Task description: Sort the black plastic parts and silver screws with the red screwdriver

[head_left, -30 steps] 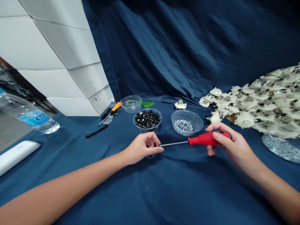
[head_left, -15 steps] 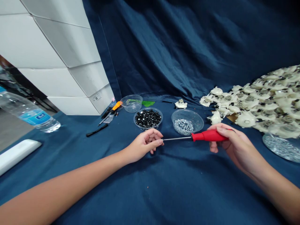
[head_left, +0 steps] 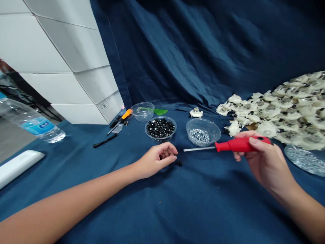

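Note:
My right hand (head_left: 264,152) is wrapped around the handle of a red screwdriver (head_left: 238,144), its metal shaft pointing left. Clear of the tip, my left hand (head_left: 158,157) has its fingers loosely curled and the thumb apart, with nothing visible between them. A small shiny black part (head_left: 179,163) is just right of the left thumb; whether it rests on the cloth or is in the air I cannot tell. Beyond the left hand stands a clear bowl of black parts (head_left: 160,128). A clear bowl of silver screws (head_left: 200,135) is nearer the screwdriver shaft.
Many off-white plastic housings (head_left: 269,108) are heaped at the right, by a container of small metal pieces (head_left: 304,159). White boxes (head_left: 83,88) are stacked at the left, near a water bottle (head_left: 42,127). An orange-handled screwdriver (head_left: 126,115) lies beside another clear bowl (head_left: 142,112).
The screwdriver has moved right, its tip leaving my left hand's fingers. Those fingers have parted, and a small black part now shows beside them.

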### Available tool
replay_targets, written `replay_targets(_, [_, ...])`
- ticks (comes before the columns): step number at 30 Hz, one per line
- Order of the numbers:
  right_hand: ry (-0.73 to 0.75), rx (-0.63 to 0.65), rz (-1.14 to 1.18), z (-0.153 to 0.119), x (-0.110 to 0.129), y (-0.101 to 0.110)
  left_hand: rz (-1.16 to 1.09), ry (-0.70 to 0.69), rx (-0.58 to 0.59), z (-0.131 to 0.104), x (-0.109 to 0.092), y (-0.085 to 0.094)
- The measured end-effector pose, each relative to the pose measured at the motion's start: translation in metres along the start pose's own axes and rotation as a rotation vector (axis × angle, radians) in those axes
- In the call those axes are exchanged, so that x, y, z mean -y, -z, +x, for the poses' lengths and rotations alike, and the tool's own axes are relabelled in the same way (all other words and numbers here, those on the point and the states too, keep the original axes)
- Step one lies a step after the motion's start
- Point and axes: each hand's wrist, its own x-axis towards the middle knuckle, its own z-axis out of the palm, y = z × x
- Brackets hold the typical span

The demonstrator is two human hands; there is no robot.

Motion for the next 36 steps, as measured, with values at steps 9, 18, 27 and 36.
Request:
replay_targets(9, [0.002, 0.074, -0.109, 0.000, -0.012, 0.009, 0.222, -0.067, 0.008, 0.000, -0.004, -0.004])
replay_targets(18, [0.004, 0.062, -0.107, -0.003, -0.004, 0.005, 0.820, -0.473, 0.070, -0.017, -0.015, -0.012])
replay_targets(27, [0.073, -0.073, -0.013, 0.000, 0.005, 0.004, 0.949, -0.498, -0.491, -0.006, -0.052, 0.041])
replay_targets(36, [0.192, -0.169, -0.039, 0.005, 0.001, -0.006, 0.988, -0.307, -0.393, 0.016, 0.001, 0.059])
